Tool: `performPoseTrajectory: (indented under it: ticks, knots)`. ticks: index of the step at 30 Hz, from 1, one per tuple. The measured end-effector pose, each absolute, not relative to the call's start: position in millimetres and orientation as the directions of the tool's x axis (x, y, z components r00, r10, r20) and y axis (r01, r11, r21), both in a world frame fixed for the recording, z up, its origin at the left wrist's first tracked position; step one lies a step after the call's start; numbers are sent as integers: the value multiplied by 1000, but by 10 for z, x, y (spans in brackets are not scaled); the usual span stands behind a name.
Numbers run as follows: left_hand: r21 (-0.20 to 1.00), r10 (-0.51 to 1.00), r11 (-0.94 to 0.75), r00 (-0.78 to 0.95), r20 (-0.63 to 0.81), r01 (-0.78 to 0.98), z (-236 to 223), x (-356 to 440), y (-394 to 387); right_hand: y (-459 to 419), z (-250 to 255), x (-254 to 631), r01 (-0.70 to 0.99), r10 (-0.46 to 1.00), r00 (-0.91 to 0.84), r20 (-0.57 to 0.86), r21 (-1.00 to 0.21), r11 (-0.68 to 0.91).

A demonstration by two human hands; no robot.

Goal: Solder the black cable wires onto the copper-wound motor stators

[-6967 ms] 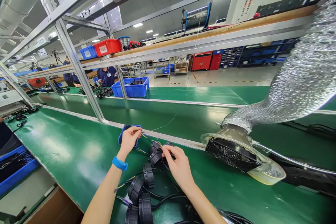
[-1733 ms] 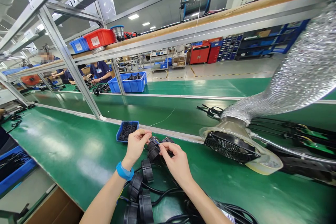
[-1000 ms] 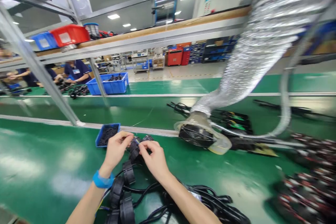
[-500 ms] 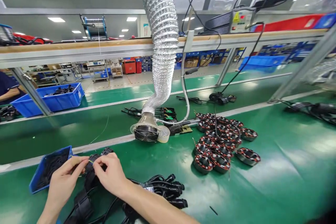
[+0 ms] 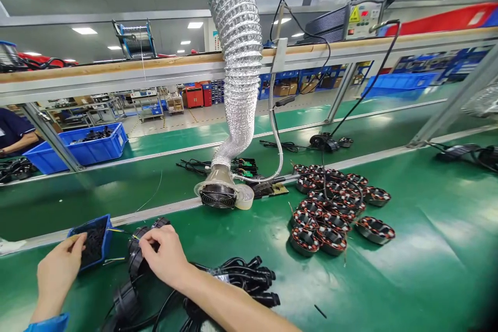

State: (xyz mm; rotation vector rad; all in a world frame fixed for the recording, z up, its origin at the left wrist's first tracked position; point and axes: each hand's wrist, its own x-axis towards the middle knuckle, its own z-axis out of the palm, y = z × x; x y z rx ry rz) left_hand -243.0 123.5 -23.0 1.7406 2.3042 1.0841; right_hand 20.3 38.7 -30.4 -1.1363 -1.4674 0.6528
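Currently the left hand (image 5: 58, 275) lies at the near edge of a blue parts tray (image 5: 108, 244) on the green desk (image 5: 389, 290), its grip open and holding nothing visible. Just right of that tray, the right hand (image 5: 165, 259) has its grip closed, fingertips (image 5: 144, 237) together on a thin yellow wire (image 5: 119, 231) at a round black cable housing (image 5: 137, 262). Coiled black cable (image 5: 233, 275) lies further right of the tray, and copper-wound motor stators (image 5: 327, 220) sit well right of it.
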Motion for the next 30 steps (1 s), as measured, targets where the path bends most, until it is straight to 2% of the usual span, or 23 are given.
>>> performPoseTrajectory:
  ticks: [1, 2, 4, 7, 11, 14, 19, 30]
  knots:
    - [505, 860, 109, -337, 384, 856, -230, -2431, 1246, 388, -300, 206, 297, 905, 80, 419, -876, 379]
    - [503, 854, 75, -316, 414, 861, -212, -2393, 1232, 390, -295, 210, 303, 906, 81, 416, -876, 376]
    - [615, 857, -58, -277, 434, 786, -133, -2221, 1137, 391, -287, 220, 319, 904, 66, 422, -868, 382]
    - [852, 948, -169, -154, 278, 496, -19, -1833, 912, 378, -289, 242, 347, 893, 23, 450, -841, 415]
    - [972, 987, -160, 16, 160, 169, -63, -1451, 782, 393, -335, 269, 292, 888, -37, 458, -845, 448]
    - [989, 988, -146, 52, 145, 31, -146, -1408, 801, 427, -365, 272, 286, 887, -78, 454, -843, 456]
    - [987, 983, -131, 119, 142, -92, -152, -1425, 750, 414, -363, 271, 295, 891, -84, 446, -843, 449]
    - [988, 976, -119, 169, 135, -99, -107, -1383, 698, 415, -393, 276, 283, 889, -82, 450, -845, 454]
